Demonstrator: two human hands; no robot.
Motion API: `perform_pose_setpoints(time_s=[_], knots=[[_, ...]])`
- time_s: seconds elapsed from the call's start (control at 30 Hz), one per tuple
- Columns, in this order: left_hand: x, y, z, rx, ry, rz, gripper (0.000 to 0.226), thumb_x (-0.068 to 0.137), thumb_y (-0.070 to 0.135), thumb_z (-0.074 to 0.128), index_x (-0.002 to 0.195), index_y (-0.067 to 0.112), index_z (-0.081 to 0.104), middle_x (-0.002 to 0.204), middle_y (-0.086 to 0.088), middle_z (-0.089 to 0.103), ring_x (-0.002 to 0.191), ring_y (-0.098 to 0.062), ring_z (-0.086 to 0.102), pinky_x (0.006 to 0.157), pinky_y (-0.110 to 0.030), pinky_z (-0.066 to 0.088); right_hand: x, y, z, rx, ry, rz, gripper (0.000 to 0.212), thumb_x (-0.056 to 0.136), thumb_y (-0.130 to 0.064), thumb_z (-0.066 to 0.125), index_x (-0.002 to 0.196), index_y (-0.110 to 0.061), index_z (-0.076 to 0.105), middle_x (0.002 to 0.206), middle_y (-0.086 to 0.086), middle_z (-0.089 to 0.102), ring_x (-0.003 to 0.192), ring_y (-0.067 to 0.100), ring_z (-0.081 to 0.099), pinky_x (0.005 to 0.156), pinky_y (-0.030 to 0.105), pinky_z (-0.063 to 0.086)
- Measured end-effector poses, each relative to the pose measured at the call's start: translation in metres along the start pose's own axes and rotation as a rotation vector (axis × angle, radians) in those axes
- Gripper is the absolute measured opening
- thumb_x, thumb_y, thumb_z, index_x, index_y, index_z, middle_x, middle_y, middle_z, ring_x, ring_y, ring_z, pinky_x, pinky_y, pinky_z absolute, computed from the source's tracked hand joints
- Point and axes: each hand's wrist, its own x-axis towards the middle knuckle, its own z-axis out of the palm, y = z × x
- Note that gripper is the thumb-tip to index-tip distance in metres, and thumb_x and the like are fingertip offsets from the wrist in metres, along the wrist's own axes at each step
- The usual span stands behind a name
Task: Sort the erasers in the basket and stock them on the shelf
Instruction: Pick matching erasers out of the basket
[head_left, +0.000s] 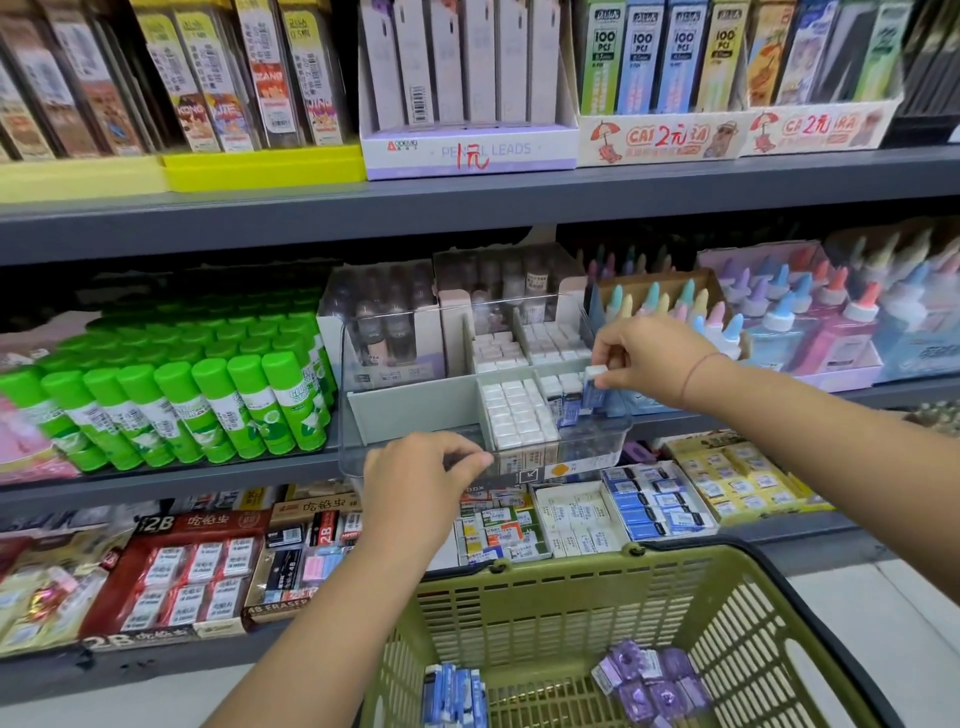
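The basket (545, 613) is olive green with rows of holes. One eraser pile (454, 696) is blue and white, the other pile (654, 686) purple. The glue sticks (208, 410) are green.

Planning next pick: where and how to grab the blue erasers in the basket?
Pinch the blue erasers across their long side faces, coming straight down from above. They lie packed side by side on the basket floor, bare floor on both sides; the tall walls likely block side entry.

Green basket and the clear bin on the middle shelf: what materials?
Basket: looks like moulded plastic, olive green, matte; the regular slotted lattice and thick rim suggest it. Clear bin: probably rigid acrylic or a similar plastic, glossy and transparent; the erasers show through its front wall.
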Motion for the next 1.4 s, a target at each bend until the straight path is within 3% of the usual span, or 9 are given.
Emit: perform_pose_setpoints(time_s=[0.1, 0.23, 0.47, 0.77, 0.87, 0.97, 1.1, 1.2, 1.4], knots=[[0.0, 0.001, 0.001, -0.011, 0.001, 0.0, 0.012, 0.086, 0.041, 0.065, 0.083, 0.034, 0.075, 0.079, 0.017, 0.07, 0.083, -0.01, 0.062, 0.091, -0.044, 0.045, 0.005, -0.002, 0.006, -0.086, 0.029, 0.017, 0.012, 0.083, -0.029, 0.07, 0.086, -0.021, 0.061, 0.071, -0.013, 0.048, 0.079, 0.017, 0.051, 0.092, 0.044, 0.038], [0.001, 0.0, 0.001, -0.011, -0.001, -0.005, 0.012, 0.086, 0.041, 0.066, 0.083, 0.034, 0.075, 0.078, 0.016, 0.07, 0.082, -0.01, 0.063, 0.09, -0.045, 0.046, 0.007, -0.006, 0.008, -0.214, 0.075, -0.009, 0.018, 0.082, -0.031, 0.07, 0.084, -0.023, 0.054, 0.087, -0.006, 0.053, 0.081, 0.016, 0.048, 0.08, 0.032, 0.031], [0.0, 0.0, 0.0, -0.011, -0.012, 0.009, 0.013, 0.086, 0.041, 0.066, 0.075, 0.037, 0.071, 0.064, 0.025, 0.058, 0.079, -0.007, 0.062, 0.091, -0.043, 0.045, 0.005, -0.011, 0.023, -0.321, 0.091, 0.05, 0.018, 0.081, -0.031, 0.07, 0.078, -0.025, 0.054, 0.096, -0.003, 0.051, 0.099, 0.022, 0.054, 0.103, 0.037, 0.029], [-0.003, -0.007, -0.001, 0.083, 0.152, 0.154, 0.015, 0.086, 0.035, 0.067, 0.098, 0.026, 0.071, 0.098, 0.011, 0.066, 0.103, -0.016, 0.053, 0.095, -0.034, 0.035, -0.003, -0.009, 0.019, -0.202, 0.117, 0.011, 0.017, 0.081, -0.036, 0.07, 0.085, -0.023, 0.06, 0.09, -0.006, 0.043, 0.093, 0.019, 0.053, 0.09, 0.034, 0.031], [-0.018, -0.009, -0.008, 0.085, 0.328, 0.359, 0.008, 0.085, 0.025, 0.07, 0.09, 0.019, 0.071, 0.088, 0.006, 0.065, 0.089, -0.021, 0.054, 0.082, -0.038, 0.042, -0.025, -0.016, 0.016, 0.002, 0.272, -0.024, 0.018, 0.082, -0.036, 0.07, 0.082, -0.02, 0.062, 0.083, -0.005, 0.047, 0.077, 0.013, 0.047, 0.079, 0.033, 0.037], [-0.042, -0.023, -0.005, 0.001, 0.183, 0.379, 0.015, 0.088, 0.038, 0.058, 0.084, 0.027, 0.066, 0.077, 0.017, 0.058, 0.075, -0.005, 0.05, 0.068, -0.028, 0.043, -0.066, -0.045, 0.036, 0.32, 0.37, -0.157, 0.015, 0.082, -0.038, 0.065, 0.074, -0.027, 0.058, 0.072, -0.012, 0.049, 0.067, 0.002, 0.047, 0.061, 0.02, 0.037], [-0.074, -0.068, 0.024, 0.147, -0.072, 0.157, 0.025, 0.089, 0.047, 0.052, 0.102, 0.028, 0.063, 0.093, 0.016, 0.055, 0.088, -0.003, 0.051, 0.079, -0.031, 0.046, -0.117, -0.08, 0.127, 0.418, -0.161, -0.2, 0.018, 0.084, -0.041, 0.063, 0.077, -0.024, 0.061, 0.073, -0.011, 0.056, 0.067, 0.004, 0.05, 0.066, 0.026, 0.046], [-0.096, -0.109, 0.048, 0.309, -0.18, -0.134, 0.053, 0.093, 0.047, 0.049, 0.138, 0.019, 0.041, 0.13, -0.002, 0.046, 0.12, -0.021, 0.044, 0.098, -0.038, 0.038, -0.142, -0.085, 0.207, 0.636, -0.624, 0.125, 0.025, 0.084, -0.04, 0.067, 0.094, -0.017, 0.065, 0.09, -0.003, 0.064, 0.08, 0.008, 0.057, 0.079, 0.026, 0.049], [-0.118, -0.15, 0.076, 0.217, -0.228, -0.269, 0.075, 0.095, 0.05, 0.043, 0.151, 0.031, -0.004, 0.147, -0.006, 0.034, 0.091, -0.015, 0.058, 0.069, -0.026, 0.041, -0.155, -0.104, 0.311, 0.993, -0.741, 0.744, 0.057, 0.085, -0.052, 0.06, 0.126, -0.011, 0.057, 0.13, 0.008, 0.058, 0.114, 0.022, 0.055, 0.093, 0.031, 0.039]])
